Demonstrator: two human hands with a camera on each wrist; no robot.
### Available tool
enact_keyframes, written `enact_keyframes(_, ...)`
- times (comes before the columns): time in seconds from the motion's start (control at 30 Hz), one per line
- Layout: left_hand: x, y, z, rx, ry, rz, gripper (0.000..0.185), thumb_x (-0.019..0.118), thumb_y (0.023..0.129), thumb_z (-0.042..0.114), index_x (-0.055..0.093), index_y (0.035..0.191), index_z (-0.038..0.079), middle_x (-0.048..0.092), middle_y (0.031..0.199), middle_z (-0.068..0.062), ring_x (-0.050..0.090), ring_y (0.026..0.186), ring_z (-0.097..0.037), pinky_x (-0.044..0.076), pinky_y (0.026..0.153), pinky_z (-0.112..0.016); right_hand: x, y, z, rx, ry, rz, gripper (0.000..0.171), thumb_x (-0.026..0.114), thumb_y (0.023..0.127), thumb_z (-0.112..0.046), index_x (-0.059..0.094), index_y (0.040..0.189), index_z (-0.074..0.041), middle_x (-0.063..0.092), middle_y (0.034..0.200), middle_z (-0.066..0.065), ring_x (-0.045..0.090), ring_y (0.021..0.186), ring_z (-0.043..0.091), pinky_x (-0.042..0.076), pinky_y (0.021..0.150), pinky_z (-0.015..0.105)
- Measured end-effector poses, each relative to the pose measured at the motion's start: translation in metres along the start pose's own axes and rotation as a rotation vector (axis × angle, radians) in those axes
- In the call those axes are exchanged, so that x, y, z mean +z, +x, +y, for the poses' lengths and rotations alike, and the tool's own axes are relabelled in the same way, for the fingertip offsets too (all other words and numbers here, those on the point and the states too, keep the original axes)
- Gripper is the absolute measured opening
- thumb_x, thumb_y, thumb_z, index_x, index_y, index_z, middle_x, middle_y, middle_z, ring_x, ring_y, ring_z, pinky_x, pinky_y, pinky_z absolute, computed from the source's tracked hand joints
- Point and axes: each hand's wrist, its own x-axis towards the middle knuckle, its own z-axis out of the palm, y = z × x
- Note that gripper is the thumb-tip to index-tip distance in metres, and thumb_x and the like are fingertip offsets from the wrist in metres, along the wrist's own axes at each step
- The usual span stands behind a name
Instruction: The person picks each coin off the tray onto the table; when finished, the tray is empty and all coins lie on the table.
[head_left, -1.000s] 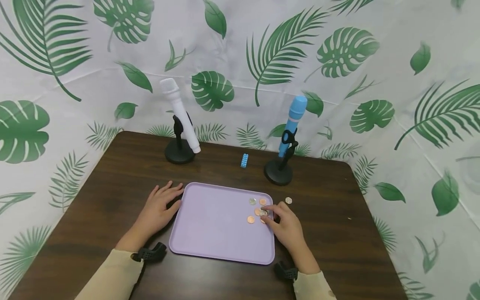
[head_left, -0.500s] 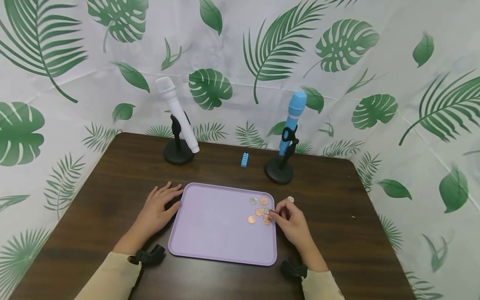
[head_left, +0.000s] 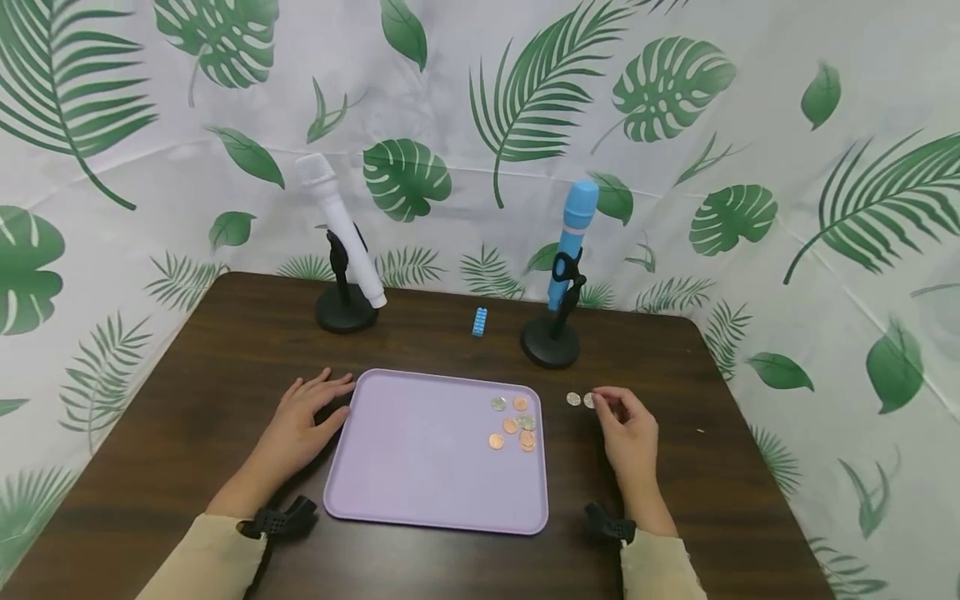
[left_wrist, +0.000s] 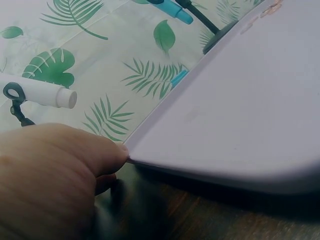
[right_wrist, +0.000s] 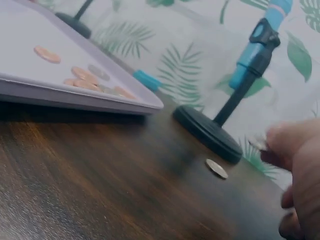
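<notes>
Here, right of the pale purple rectangular tray (head_left: 435,467), the right hand (head_left: 632,429) pinches a small, round, silver-coloured coin (head_left: 589,401); the left hand (head_left: 303,421) touches the tray's left rim, fingers slightly spread.

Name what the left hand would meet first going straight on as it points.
Likely the purple tray, as far as depth shows; the left hand has its thumb right at the rim.

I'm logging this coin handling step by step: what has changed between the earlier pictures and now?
The right hand took a silver coin from the right side of the tray and carried it rightward off the tray; it still pinches it, near a second coin. The left hand stays at the tray's left edge; the blue block hasn't moved.
</notes>
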Motion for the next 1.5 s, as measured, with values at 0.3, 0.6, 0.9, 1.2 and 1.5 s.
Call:
enact_keyframes(0.3, 0.010, 0.001, 0.009, 0.013, -0.017, 0.029, 0.044, 0.071, 0.106, 0.021, 0.067, 0.149, 0.011, 0.059, 0.162, -0.015, 0.035, 0.163, -0.048, 0.014, 0.133, -0.074, -0.020, 0.011, -0.006, 0.054, -0.340, -0.020, 0.014, 0.066, 0.108, -0.009, 0.080, 0.111, -0.012, 0.074, 0.108, 0.012, 0.066, 0.094, 0.024, 0.047, 0.075, 0.022)
enact_keyframes(0.6, -0.009, -0.004, 0.012, -0.023, 0.022, -0.019, 0.046, 0.070, 0.107, 0.022, 0.064, 0.151, 0.009, 0.055, 0.165, -0.017, 0.032, 0.164, -0.049, 0.011, 0.133, -0.075, -0.008, 0.001, -0.002, 0.143, -0.326, -0.069, 0.016, 0.070, 0.108, -0.019, 0.083, 0.115, -0.013, 0.080, 0.118, 0.014, 0.074, 0.117, 0.037, 0.058, 0.099, 0.054)
enact_keyframes(0.9, -0.010, 0.002, 0.012, -0.030, 0.009, -0.059, 0.048, 0.066, 0.110, 0.030, 0.062, 0.154, 0.012, 0.051, 0.168, -0.017, 0.028, 0.166, -0.047, 0.008, 0.135, -0.073, -0.008, 0.001, -0.004, 0.100, -0.371, -0.079, 0.011, 0.076, 0.103, -0.016, 0.085, 0.109, -0.014, 0.081, 0.111, 0.012, 0.076, 0.109, 0.037, 0.059, 0.093, 0.055)
enact_keyframes(1.2, -0.006, 0.002, 0.010, -0.016, -0.006, -0.055, 0.047, 0.067, 0.109, 0.025, 0.062, 0.153, 0.010, 0.053, 0.167, -0.018, 0.029, 0.165, -0.049, 0.007, 0.135, -0.073, -0.007, 0.000, -0.005, 0.013, -0.466, -0.133, 0.012, 0.078, 0.101, -0.015, 0.086, 0.111, -0.015, 0.072, 0.104, 0.011, 0.070, 0.092, 0.034, 0.054, 0.080, 0.048)
enact_keyframes(1.5, -0.010, 0.002, 0.014, -0.011, -0.001, -0.063, 0.047, 0.066, 0.110, 0.026, 0.061, 0.153, 0.008, 0.051, 0.167, -0.019, 0.029, 0.165, -0.050, 0.007, 0.135, -0.073, -0.005, 0.002, -0.006, -0.006, -0.483, -0.158, 0.017, 0.078, 0.101, -0.016, 0.085, 0.117, -0.017, 0.069, 0.104, 0.010, 0.065, 0.088, 0.029, 0.050, 0.075, 0.042)
